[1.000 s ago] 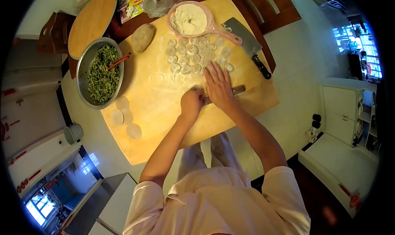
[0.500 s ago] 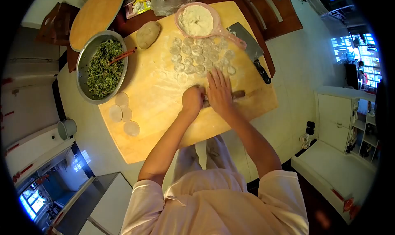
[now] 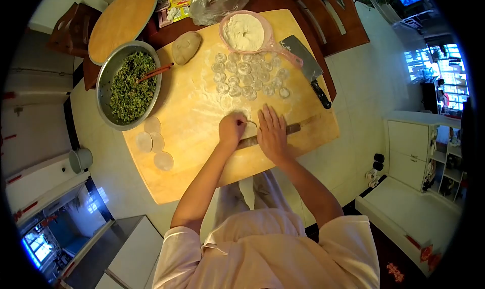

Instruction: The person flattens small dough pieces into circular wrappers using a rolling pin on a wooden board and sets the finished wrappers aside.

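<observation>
My left hand (image 3: 231,129) is closed, pinching the edge of a small round dough wrapper (image 3: 249,130) on the floured board. Flat over a dark wooden rolling pin (image 3: 293,129) lies my right hand (image 3: 273,135), its fingers stretched forward and its palm covering the middle of the pin. The wrapper sits between my hands, just beyond the pin, partly hidden by my left fingers. Beyond them, several small floured dough pieces (image 3: 246,79) are spread in rows. Several rolled wrappers (image 3: 163,161) lie at the board's left side, some overlapping.
A metal bowl (image 3: 101,99) of chopped green filling (image 3: 132,89) with red chopsticks (image 3: 156,72) stands at the left. Along the board's (image 3: 202,162) far side are a dough lump (image 3: 186,47), a pink flour scoop (image 3: 270,45) and a cleaver (image 3: 305,59), its black handle pointing right.
My right hand has drawn back slightly toward me over the rolling pin. More of the wrapper now shows between my hands. The whole view has shifted a little.
</observation>
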Demonstrator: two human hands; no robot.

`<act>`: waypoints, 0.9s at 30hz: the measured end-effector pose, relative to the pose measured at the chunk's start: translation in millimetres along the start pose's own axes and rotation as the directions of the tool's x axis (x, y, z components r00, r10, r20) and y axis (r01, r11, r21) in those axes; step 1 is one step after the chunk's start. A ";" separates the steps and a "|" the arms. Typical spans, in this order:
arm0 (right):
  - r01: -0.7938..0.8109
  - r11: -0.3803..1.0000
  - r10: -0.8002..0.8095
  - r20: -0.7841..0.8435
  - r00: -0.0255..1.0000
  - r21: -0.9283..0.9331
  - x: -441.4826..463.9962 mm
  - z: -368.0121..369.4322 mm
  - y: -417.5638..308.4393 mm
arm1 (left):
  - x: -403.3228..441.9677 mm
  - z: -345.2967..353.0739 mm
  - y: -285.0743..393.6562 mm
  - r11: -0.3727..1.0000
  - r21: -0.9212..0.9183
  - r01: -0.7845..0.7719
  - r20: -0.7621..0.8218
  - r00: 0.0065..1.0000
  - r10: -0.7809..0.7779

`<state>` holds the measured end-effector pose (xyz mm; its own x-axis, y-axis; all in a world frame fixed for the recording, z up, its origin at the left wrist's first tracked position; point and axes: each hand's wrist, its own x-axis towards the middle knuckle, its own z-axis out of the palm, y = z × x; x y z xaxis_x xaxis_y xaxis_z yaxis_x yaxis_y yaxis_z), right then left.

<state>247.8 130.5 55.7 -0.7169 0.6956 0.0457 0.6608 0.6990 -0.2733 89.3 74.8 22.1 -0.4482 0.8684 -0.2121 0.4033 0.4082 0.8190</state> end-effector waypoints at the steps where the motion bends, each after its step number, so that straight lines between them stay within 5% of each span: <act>1: 0.017 0.999 -0.016 0.013 1.000 -0.038 -9.1 -1.3 -0.3 | -5.2 -2.0 -1.2 0.981 -0.170 0.089 -0.002 0.996 -0.091; 5: -0.008 1.000 0.008 -0.055 0.998 -0.014 36.1 10.1 -1.4 | -4.2 -7.1 18.1 0.989 0.128 -0.073 0.069 0.996 0.064; 8: -0.014 0.998 0.018 -0.072 0.997 0.055 59.5 9.9 -3.6 | 11.9 4.9 16.8 0.935 0.347 -0.081 0.128 0.991 0.038; 12: 0.017 1.000 -0.016 -0.054 0.998 0.019 5.4 6.1 -3.5 | 3.3 -6.8 11.3 0.981 0.169 -0.099 0.011 0.995 0.099; 16: 0.001 0.997 -0.005 -0.051 0.999 -0.073 0.9 6.5 -7.1 | -12.8 -12.7 1.0 0.974 -0.145 0.175 0.049 0.984 -0.169; 17: -0.010 0.999 0.008 -0.058 0.998 -0.048 14.5 10.1 -6.8 | -13.1 -14.0 5.3 0.971 -0.070 0.226 0.145 0.966 -0.215; 20: -0.035 0.999 0.036 -0.064 0.997 0.023 67.6 14.7 -6.8 | 1.0 -1.4 3.8 0.952 0.289 -0.105 0.037 0.994 0.098; 21: -0.037 0.999 0.040 -0.074 0.996 0.039 77.2 14.2 -7.0 | 7.0 -4.3 6.9 0.932 0.346 -0.112 0.056 0.994 0.098; 25: -0.044 0.999 0.045 -0.058 0.997 0.018 29.6 9.3 -8.4 | 5.5 -16.5 8.9 0.986 0.114 -0.125 0.029 0.992 0.123; 27: -0.045 0.998 0.044 -0.029 0.999 -0.037 4.2 7.0 -8.2 | -2.0 -8.9 -16.4 0.987 -0.142 0.075 0.051 0.996 -0.068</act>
<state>237.8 126.5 51.4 -0.6806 0.7300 0.0617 0.6999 0.6728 -0.2397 76.4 63.9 13.8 -0.4330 0.8519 -0.2945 0.2512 0.4278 0.8683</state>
